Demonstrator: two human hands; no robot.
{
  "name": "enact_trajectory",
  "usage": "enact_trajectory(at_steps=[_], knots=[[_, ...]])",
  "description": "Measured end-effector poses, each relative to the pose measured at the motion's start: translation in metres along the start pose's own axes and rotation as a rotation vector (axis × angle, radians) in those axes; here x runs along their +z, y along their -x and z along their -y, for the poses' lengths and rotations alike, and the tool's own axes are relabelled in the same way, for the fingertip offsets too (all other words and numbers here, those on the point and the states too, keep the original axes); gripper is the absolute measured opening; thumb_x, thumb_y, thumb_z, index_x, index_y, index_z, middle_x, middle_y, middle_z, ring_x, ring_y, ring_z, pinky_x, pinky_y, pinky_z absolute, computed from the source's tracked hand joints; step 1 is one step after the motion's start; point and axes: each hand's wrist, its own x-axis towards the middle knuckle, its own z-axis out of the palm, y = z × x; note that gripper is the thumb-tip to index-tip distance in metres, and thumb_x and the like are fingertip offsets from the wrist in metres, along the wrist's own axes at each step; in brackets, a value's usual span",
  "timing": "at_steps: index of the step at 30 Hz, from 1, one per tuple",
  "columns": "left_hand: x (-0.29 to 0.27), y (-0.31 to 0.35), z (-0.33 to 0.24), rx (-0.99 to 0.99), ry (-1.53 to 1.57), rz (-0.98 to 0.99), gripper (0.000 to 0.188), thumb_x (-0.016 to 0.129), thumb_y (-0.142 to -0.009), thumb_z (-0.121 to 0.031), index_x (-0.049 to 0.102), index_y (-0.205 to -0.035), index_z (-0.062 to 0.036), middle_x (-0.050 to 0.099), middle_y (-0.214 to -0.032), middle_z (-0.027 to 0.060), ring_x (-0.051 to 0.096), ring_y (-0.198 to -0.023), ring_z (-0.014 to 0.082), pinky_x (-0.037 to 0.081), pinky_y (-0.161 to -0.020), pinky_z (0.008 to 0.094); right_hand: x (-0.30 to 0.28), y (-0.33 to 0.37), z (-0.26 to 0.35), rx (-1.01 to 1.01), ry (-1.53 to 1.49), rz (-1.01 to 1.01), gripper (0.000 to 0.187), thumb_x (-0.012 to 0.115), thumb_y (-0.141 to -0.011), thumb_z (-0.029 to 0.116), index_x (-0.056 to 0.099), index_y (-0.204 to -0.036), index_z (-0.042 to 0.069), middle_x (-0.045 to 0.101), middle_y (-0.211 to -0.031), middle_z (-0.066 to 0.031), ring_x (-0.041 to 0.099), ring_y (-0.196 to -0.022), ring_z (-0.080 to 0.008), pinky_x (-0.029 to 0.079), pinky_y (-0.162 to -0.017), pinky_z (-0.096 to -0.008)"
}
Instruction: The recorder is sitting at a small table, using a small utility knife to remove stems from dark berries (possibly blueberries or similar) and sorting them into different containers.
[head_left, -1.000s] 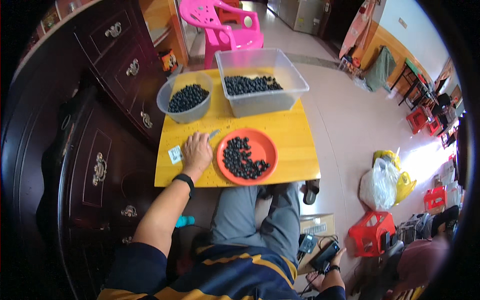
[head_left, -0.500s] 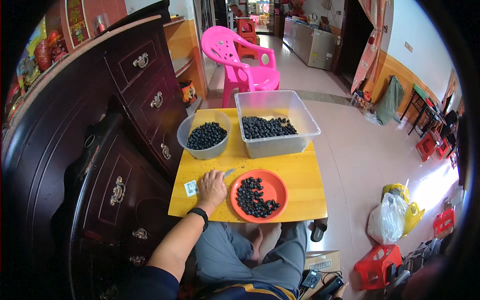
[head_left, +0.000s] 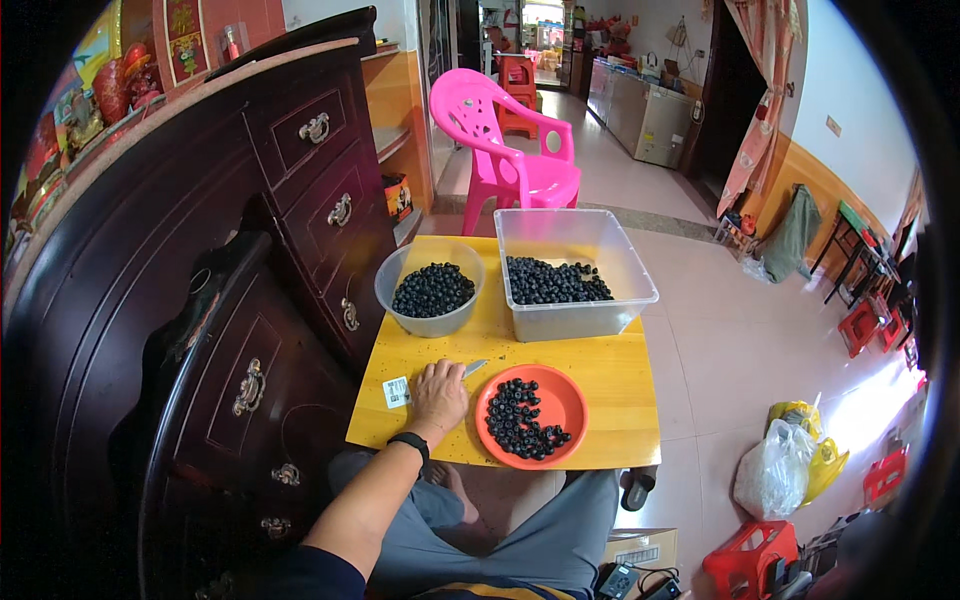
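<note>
My left hand lies palm down on the small yellow wooden table, over the handle of a knife whose blade pokes out toward the far side. A black band circles that wrist. Just right of the hand, an orange plate holds a pile of small dark round fruits. Behind it stand a grey bowl and a clear plastic tub, both holding the same dark fruits. A small white card lies left of the hand. My right hand is out of sight.
A dark wooden cabinet with brass handles stands tight against the table's left side. A pink plastic chair is beyond the table. Plastic bags and a red stool sit on the tiled floor at the right. My knees are under the table.
The view has tilted upward, so the table sits lower in the picture and more of the room shows. My left hand has stayed on the table by the plate.
</note>
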Motion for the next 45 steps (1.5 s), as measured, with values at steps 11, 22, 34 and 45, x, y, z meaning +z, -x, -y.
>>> enact_trajectory(at_steps=[11,22,34,45], knots=[[0.007,0.005,0.0,0.012,-0.006,-0.033,0.021,0.057,-0.085,-0.019,0.057,-0.105,-0.01,0.056,-0.103,0.0099,0.053,-0.1,0.0317,0.042,-0.086,0.0467,-0.061,-0.003,0.003,-0.232,0.165,-0.117,0.047,0.049,-0.097,0.035,0.057,-0.119,-0.006,0.064,-0.111,-0.0179,0.059,-0.104,-0.0274,0.044,-0.096,-0.039],[0.002,-0.008,0.008,-0.014,0.045,0.062,0.017,0.058,-0.087,-0.015,0.052,-0.099,-0.0055,0.06,-0.099,0.0159,0.057,-0.095,0.0366,0.045,-0.084,0.0477,0.15,0.247,0.388,-1.366,-0.008,0.533,0.033,0.068,-0.083,0.012,0.061,-0.114,0.002,0.06,-0.119,-0.0184,0.057,-0.113,-0.035,0.045,-0.097,-0.0413],[-0.024,0.023,-0.017,-0.65,0.819,0.405,0.037,0.064,-0.084,-0.03,0.055,-0.103,-0.0004,0.064,-0.073,0.0083,0.061,-0.052,0.0162,0.051,-0.051,0.0309,0.255,0.302,0.378,-1.464,0.348,0.647,0.064,0.067,-0.083,0.044,0.051,-0.131,0.005,0.047,-0.134,-0.0223,0.044,-0.125,-0.0384,0.037,-0.105,-0.0473],[-0.03,0.042,-0.038,-0.609,0.89,0.523,0.028,0.065,-0.089,-0.027,0.059,-0.095,-0.0001,0.06,-0.066,0.0048,0.055,-0.049,0.0102,0.045,-0.043,0.0257,0.241,0.308,0.377,-1.483,0.297,0.707,0.045,0.069,-0.082,0.029,0.057,-0.118,0.005,0.058,-0.112,-0.0167,0.055,-0.107,-0.0357,0.047,-0.092,-0.0454]])
